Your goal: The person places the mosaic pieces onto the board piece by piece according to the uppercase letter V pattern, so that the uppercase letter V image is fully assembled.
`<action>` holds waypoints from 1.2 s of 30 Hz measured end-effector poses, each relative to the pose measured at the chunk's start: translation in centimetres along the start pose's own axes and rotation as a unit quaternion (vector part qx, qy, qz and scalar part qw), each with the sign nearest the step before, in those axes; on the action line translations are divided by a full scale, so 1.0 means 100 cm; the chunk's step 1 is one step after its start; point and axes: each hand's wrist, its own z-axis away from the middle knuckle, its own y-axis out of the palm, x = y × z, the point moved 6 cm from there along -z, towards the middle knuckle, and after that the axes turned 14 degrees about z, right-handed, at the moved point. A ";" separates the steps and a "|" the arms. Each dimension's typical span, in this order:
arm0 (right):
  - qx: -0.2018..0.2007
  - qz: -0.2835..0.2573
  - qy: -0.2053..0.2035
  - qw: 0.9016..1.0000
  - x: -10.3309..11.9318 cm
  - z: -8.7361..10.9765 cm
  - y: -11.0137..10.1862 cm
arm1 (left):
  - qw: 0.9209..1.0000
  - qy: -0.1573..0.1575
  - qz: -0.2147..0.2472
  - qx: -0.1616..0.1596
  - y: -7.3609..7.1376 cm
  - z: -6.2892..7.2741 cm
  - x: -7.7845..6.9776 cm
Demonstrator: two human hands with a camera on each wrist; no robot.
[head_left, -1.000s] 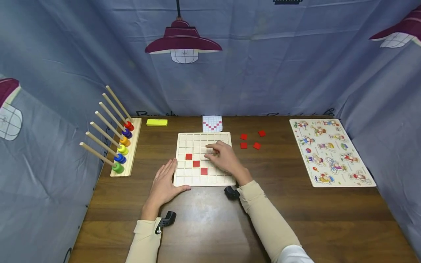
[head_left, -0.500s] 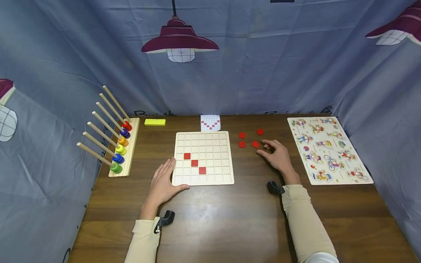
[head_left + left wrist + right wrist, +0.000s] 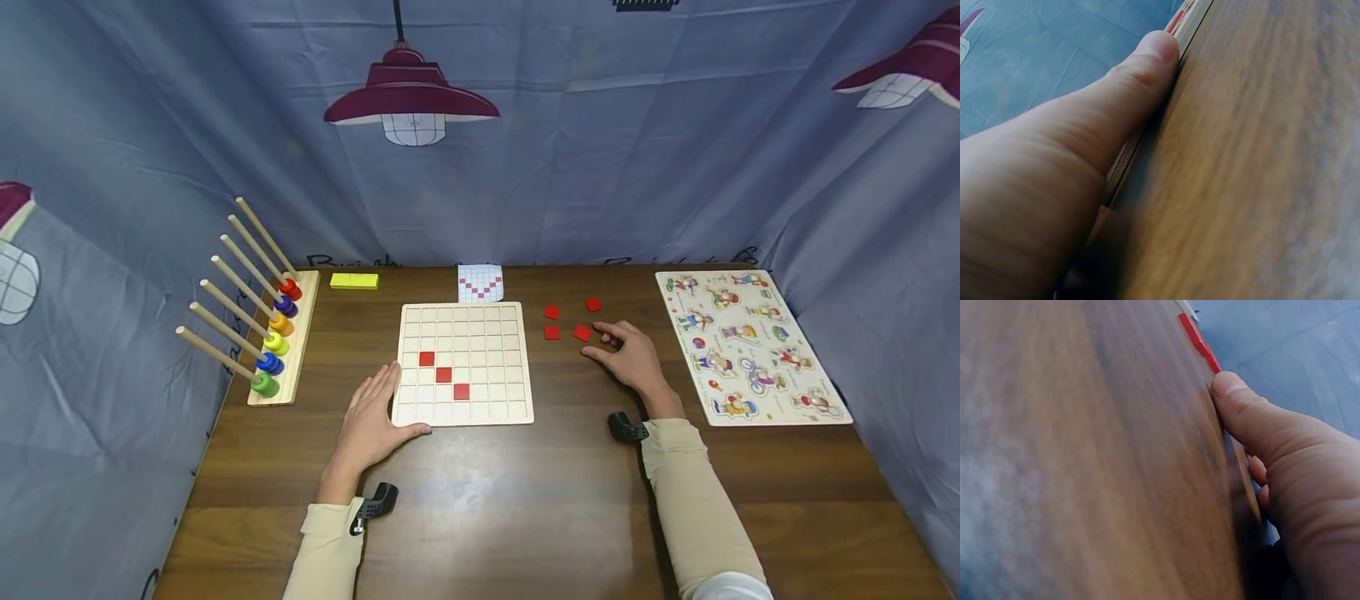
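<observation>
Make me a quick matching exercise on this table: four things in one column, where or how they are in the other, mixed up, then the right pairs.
1. left hand
2. right hand
3. card
4. peg stand

A. beyond the board's far edge
B. bearing coloured rings
C. beside loose red tiles
D. at the board's near left corner

Pairs: 1-D, 2-C, 3-A, 4-B

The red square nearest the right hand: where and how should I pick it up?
Probably pinch two opposite edges of that red square, coming from its right: it lies flat and thin, with another tile on its left and the right hand on its right.
</observation>
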 end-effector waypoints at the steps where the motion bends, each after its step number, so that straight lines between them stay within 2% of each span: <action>1: -0.001 0.003 -0.003 1.000 0.000 0.000 0.000 | 1.000 0.001 -0.001 0.000 0.000 0.000 0.000; 6: 0.004 0.016 -0.009 1.000 0.000 -0.002 0.000 | 1.000 0.004 0.001 -0.005 0.001 -0.001 0.000; 15: 0.023 0.015 0.010 1.000 -0.001 -0.008 0.002 | 1.000 0.005 -0.002 -0.006 0.003 0.002 0.002; 22: 0.014 0.027 0.012 0.999 0.003 -0.011 0.000 | 1.000 0.006 -0.005 -0.005 0.001 0.001 0.001; 27: -0.001 0.053 0.009 0.999 0.006 -0.010 0.000 | 1.000 0.005 -0.008 -0.004 0.001 0.000 0.001; 32: -0.033 0.065 -0.001 0.997 0.005 -0.007 0.001 | 1.000 0.004 -0.007 0.000 0.002 -0.001 0.001; 36: -0.065 0.044 -0.008 0.997 0.006 -0.006 0.000 | 1.000 0.009 -0.011 -0.002 0.001 -0.004 0.002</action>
